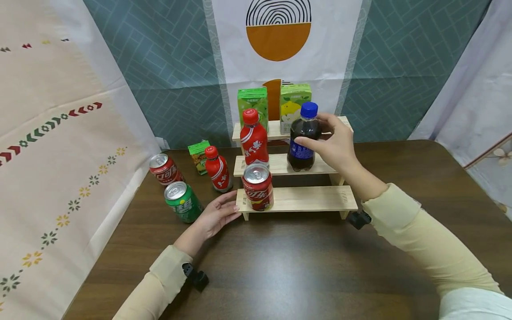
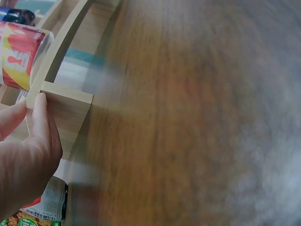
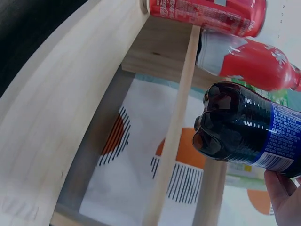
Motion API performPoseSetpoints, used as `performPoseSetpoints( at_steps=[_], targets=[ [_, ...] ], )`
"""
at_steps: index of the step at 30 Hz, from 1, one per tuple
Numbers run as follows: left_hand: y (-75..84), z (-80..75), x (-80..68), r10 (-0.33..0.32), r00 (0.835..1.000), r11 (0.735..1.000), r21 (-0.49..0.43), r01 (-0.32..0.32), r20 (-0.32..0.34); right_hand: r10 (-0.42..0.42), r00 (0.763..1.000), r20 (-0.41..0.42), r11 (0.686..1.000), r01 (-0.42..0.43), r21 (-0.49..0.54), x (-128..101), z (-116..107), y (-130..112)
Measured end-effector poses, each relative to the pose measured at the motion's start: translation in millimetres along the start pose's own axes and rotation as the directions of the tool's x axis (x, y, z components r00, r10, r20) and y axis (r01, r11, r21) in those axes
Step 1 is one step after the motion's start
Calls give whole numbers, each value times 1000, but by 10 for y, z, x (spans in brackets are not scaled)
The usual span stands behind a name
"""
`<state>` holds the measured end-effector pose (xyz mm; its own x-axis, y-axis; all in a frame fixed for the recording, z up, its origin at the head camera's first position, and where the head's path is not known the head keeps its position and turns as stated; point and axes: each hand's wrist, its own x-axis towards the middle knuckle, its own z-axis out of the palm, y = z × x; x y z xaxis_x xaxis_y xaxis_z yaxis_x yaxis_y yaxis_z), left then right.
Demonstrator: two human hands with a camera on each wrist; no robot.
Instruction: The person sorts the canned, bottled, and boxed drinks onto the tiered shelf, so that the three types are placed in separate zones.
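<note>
My right hand point(image 1: 338, 144) grips a dark cola bottle point(image 1: 302, 153) with a blue cap and blue label, thumb in front. The bottle stands upright at the right part of the middle tier of a stepped wooden rack point(image 1: 312, 198); its lobed base shows in the right wrist view, close over the slats. My left hand point(image 1: 216, 215) pinches the left end of the lowest tier, thumb and fingers at the board's corner point(image 2: 35, 96). Close by that hand, a red cola can point(image 1: 258, 189) stands on the lowest tier. Behind the can, a red bottle point(image 1: 254, 142) stands on the middle tier.
Two green juice cartons point(image 1: 253, 100) stand on the top tier. Left of the rack on the brown table point(image 1: 280, 266) are a smaller red bottle point(image 1: 218, 171), a small green carton point(image 1: 198, 155), a red can point(image 1: 165, 170) and a green can point(image 1: 185, 204). Cloth point(image 1: 172, 58) hangs behind.
</note>
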<state>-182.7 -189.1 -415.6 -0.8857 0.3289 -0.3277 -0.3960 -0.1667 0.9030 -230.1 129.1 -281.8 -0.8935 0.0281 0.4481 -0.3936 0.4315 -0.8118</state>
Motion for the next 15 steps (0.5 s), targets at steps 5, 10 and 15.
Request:
performPoseSetpoints(
  at_steps=[5,10,15],
  targets=[
    [-46,-23,19,21,1000,999,27,-22,10,13,1000,24,1000,-13,16,3,126,14],
    [-69,-33,17,19,1000,1000,24,-20,8,27,998,50,999,-28,18,-9,202,44],
    [-39,-23,24,10,1000,1000,23,-10,1,-27,999,37,1000,27,12,5,240,68]
  ],
)
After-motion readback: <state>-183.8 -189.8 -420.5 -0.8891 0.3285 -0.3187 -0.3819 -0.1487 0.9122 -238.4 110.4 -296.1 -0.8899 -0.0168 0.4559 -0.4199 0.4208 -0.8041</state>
